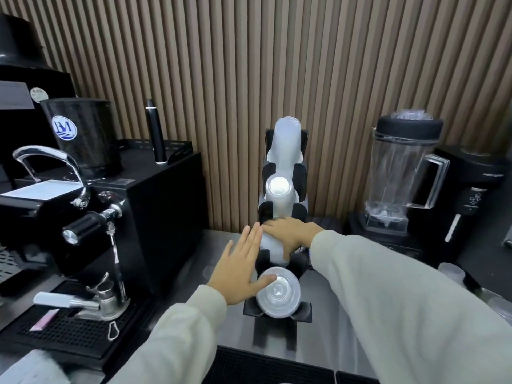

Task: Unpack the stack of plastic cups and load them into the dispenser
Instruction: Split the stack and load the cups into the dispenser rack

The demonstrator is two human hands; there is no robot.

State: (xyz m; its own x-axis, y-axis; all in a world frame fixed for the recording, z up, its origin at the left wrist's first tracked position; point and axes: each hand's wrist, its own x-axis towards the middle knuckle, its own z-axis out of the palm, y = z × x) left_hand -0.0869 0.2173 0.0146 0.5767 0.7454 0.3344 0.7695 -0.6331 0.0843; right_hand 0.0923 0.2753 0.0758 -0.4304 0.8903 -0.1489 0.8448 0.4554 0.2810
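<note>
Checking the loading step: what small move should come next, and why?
Probably press the cup stack further into the dispenser with the right hand, which rests on it, while the flat-open left hand at the lid stack steadies the rack.

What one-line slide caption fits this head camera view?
Right hand grips a cup stack in the tiered black dispenser while the open left hand steadies it.

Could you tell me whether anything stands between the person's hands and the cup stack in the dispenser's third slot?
Nothing visible does. The right hand already lies on the cup stack seated in the dispenser. The left hand is open beside the stack, thumb by the lid stack in the slot below.
</note>
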